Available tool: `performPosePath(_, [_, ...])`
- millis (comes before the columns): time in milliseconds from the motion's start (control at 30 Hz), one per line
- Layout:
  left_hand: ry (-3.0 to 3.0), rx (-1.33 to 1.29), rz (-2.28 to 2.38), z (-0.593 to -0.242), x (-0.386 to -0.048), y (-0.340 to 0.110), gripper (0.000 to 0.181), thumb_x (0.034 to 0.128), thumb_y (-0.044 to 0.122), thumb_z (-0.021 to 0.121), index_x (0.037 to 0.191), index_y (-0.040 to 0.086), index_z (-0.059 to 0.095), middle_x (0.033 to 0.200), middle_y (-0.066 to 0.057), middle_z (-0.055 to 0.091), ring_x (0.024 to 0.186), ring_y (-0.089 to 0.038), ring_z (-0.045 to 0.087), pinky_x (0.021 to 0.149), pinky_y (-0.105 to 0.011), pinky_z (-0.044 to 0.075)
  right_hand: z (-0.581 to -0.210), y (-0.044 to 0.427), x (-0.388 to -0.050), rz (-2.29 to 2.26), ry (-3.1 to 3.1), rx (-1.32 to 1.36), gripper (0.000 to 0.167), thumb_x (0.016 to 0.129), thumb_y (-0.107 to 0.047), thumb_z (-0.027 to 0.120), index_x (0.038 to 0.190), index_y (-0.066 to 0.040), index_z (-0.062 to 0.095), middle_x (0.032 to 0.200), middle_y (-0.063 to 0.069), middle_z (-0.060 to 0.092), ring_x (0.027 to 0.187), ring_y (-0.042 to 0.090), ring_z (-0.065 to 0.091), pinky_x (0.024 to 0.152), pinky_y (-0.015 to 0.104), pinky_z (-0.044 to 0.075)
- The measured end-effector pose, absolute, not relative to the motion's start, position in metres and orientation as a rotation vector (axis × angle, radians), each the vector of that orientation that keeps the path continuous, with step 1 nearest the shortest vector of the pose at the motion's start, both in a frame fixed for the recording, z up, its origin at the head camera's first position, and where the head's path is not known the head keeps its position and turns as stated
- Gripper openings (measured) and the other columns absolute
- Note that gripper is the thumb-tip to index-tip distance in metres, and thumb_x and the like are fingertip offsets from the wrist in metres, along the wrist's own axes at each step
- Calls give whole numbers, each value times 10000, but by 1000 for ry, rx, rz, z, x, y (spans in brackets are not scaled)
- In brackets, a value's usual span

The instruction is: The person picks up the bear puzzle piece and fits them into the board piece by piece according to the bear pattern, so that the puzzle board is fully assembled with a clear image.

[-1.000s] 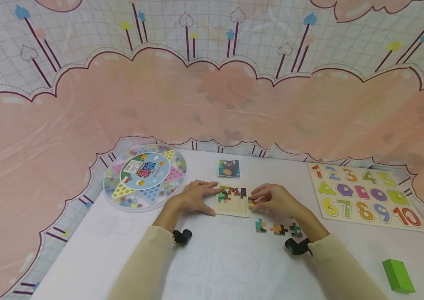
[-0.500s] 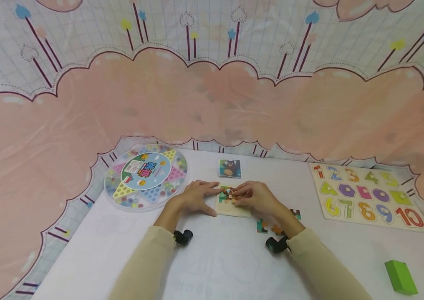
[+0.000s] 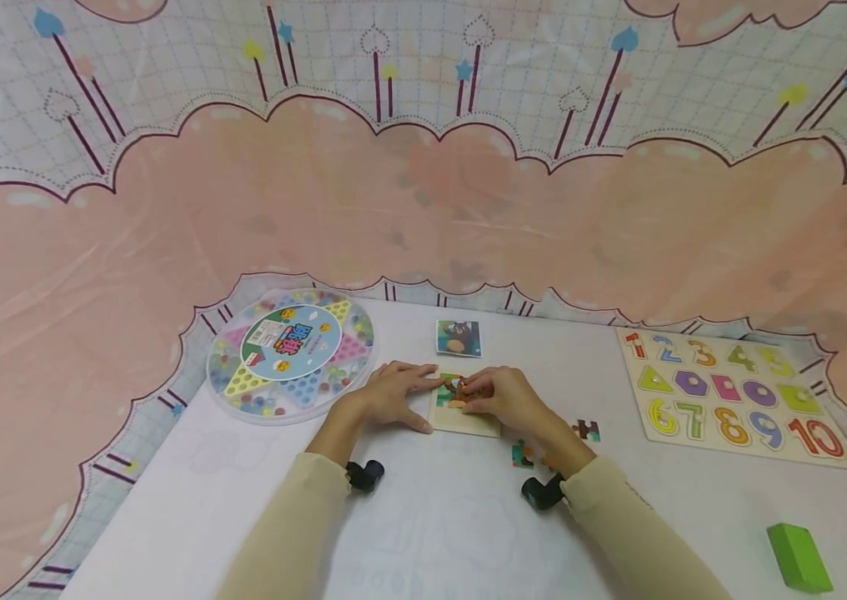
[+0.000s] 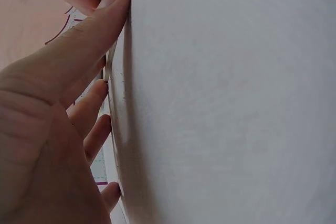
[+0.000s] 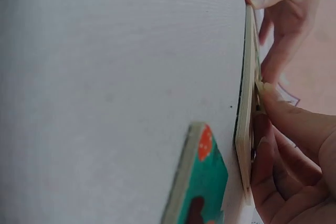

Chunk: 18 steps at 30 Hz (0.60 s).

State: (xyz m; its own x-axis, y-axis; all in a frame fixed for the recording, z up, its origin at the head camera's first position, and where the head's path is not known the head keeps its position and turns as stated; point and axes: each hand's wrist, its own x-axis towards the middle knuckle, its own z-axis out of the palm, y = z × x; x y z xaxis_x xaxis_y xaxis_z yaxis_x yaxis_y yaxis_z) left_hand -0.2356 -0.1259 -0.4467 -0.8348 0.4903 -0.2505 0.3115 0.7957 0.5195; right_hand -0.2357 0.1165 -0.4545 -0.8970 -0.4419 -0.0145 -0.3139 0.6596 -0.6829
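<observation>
A shallow wooden puzzle tray [image 3: 466, 423] lies on the white table, with pieces of a bear picture in its upper part. My left hand [image 3: 393, 393] rests at its left side with fingers extended, the thumb touching the near corner and the index finger on the upper left. My right hand [image 3: 508, 400] is over the tray and pinches a puzzle piece, mostly hidden by the fingers. Loose on the table to the right lie a teal puzzle piece [image 3: 521, 454] and a brown-and-green puzzle piece [image 3: 586, 430]. Another piece is mostly covered by the right wrist.
Behind the tray lies a bear picture card [image 3: 458, 338]. A round Chinese checkers set [image 3: 292, 357] with marbles sits to the left. On the right are a number-and-shape board [image 3: 739, 396] and a green block [image 3: 799, 557]. A patterned curtain [image 3: 423, 208] hangs behind the table.
My right hand has moved left from beside the tray to over it, carrying the puzzle piece. The left hand has stayed at the tray's left side.
</observation>
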Motion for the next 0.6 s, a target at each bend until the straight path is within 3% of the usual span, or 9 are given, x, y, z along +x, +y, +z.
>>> performPosePath(167, [2609, 610, 656, -447, -236, -126, 829, 795, 425, 854, 1526, 326, 477, 1689, 84, 319, 1558, -254, 257, 1291, -595, 121, -454, 115, -234, -1026, 2729, -647, 260, 853, -191, 820, 1087, -80, 807, 1209, 102, 757, 1106, 258, 679, 796, 229, 539])
performPosePath(400, [2600, 606, 647, -447, -236, -126, 829, 802, 433, 846, 1532, 339, 465, 1692, 85, 311, 1570, -262, 237, 1296, -603, 96, -452, 113, -232, -1012, 2726, -591, 315, 801, -210, 870, 1073, -64, 808, 1148, 92, 751, 805, 120, 587, 648, 176, 467])
performPosePath(600, [2602, 602, 644, -448, -235, -126, 834, 800, 430, 849, 1533, 343, 462, 1692, 89, 310, 1570, -261, 236, 1296, -602, 96, -452, 109, -232, -1014, 2738, -499, 266, 794, -183, 874, 1023, -62, 812, 1088, 65, 751, 880, 132, 622, 753, 228, 539])
